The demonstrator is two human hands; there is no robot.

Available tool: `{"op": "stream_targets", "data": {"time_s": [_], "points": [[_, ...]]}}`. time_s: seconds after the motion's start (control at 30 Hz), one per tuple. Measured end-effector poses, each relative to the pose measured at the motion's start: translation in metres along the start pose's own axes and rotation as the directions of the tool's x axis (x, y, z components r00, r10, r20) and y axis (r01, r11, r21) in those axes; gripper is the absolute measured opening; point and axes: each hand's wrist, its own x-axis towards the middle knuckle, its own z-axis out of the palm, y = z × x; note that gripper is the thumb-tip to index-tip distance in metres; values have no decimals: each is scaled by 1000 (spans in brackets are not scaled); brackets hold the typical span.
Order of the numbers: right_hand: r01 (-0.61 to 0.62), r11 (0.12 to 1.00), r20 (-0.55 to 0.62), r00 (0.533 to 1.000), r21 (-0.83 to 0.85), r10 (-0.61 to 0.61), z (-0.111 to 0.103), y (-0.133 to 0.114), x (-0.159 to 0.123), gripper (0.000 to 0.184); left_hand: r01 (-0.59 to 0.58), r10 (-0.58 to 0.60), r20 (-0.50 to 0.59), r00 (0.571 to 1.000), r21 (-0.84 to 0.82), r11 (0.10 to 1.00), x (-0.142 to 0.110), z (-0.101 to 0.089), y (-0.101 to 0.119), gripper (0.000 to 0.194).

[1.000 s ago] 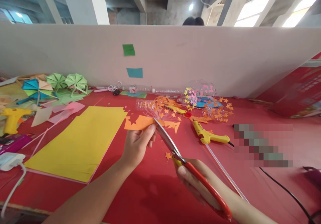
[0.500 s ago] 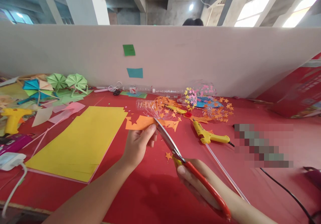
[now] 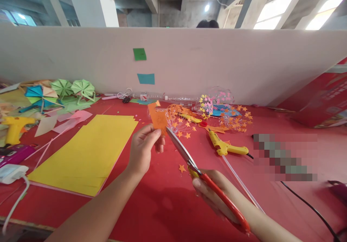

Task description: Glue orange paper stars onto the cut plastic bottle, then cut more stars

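My left hand [image 3: 142, 148] pinches an orange paper scrap [image 3: 158, 118] between thumb and fingers and holds it up on edge above the red table [image 3: 168, 202]. My right hand [image 3: 215, 195] grips the red handles of a pair of scissors [image 3: 195, 171]. The steel blades point up and left, and their tip touches the lower edge of the scrap. Small orange paper stars [image 3: 182, 168] lie on the table under the blades and beyond them.
A large yellow paper sheet [image 3: 89, 149] lies to the left. A yellow glue gun [image 3: 225, 146] and clear bottles covered with stars [image 3: 208, 104] sit behind the scissors. Folded paper fans [image 3: 62, 90], another glue gun [image 3: 13, 128] and a white partition [image 3: 244, 61] border the area.
My left hand has turned the orange paper from lying wide and flat to standing upright and lifted it slightly. The scissors stay almost in place.
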Motion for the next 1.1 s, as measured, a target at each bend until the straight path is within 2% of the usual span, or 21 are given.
{"op": "stream_targets", "data": {"time_s": [0.17, 0.43, 0.6, 0.77, 1.1], "points": [[15, 1000, 40, 999, 6, -16, -2, 2, -1, 60, -40, 40, -23, 999, 20, 999, 3, -3, 0, 18], [118, 993, 95, 989, -17, -116, -8, 7, 1, 61, -123, 116, 85, 990, 79, 989, 7, -11, 1, 17], [128, 991, 107, 986, -31, -124, -10, 10, 2, 59, -158, 145, 114, 983, 108, 982, 9, -14, 2, 17], [97, 995, 123, 988, -10, -95, -11, 7, 0, 58, -149, 136, 121, 983, 111, 983, 9, -16, 2, 16], [128, 992, 133, 983, 11, -128, -10, 9, -1, 57, -104, 93, 121, 988, 87, 991, 9, -16, 1, 18]]}}
